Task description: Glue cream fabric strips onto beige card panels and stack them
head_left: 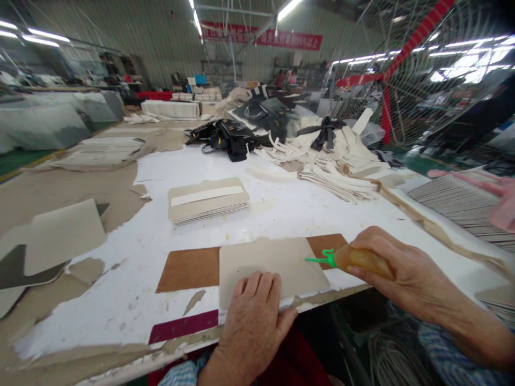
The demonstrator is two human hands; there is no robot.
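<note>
Two hands attend to one beige panel (273,260), which lies flat at the near edge of the worktop (124,295), with brown material (191,269) showing on both sides. The left hand (251,327) rests on the panel, grip unclosed, thumb apart. The right hand (388,262) wraps its grip around an amber squeeze bottle (362,260); nozzle contact cannot be determined. Caution: excessive squeezing could over-dispense any contents; insufficient left-hand pressure could let the panel shift.
</note>
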